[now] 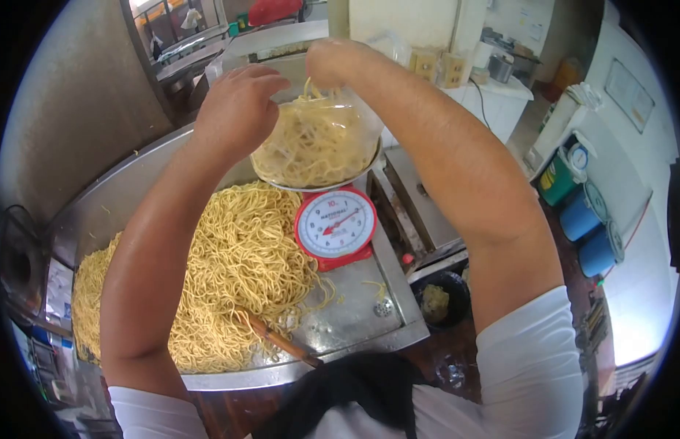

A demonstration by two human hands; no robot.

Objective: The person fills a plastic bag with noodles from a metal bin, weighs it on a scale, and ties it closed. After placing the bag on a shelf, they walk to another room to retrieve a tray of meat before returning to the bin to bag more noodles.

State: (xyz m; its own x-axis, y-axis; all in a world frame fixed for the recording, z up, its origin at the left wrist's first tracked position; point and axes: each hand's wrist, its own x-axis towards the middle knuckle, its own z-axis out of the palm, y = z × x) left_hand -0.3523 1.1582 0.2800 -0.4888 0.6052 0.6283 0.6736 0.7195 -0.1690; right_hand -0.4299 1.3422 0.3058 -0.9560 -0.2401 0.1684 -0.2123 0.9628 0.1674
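A clear plastic bag of noodles (314, 143) rests in the round metal pan of a red dial scale (335, 224). Close by the bag's left side is my left hand (241, 106), its thumb and forefinger apart; the other fingertips are partly hidden. My right hand (331, 64) is closed at the top of the bag, apparently gripping its plastic, though the fingertips are out of sight. A few noodle strands show just below that hand. Loose yellow noodles (241, 256) lie heaped left of the scale, with a wooden-handled tool (281, 340) partly on them.
The heap lies in a wide metal tray (355, 307) with a raised rim and a drain at its right corner. A dark bucket (441, 300) stands on the floor to the right. Blue bins (583, 212) line the right wall. A white counter (494, 102) stands behind.
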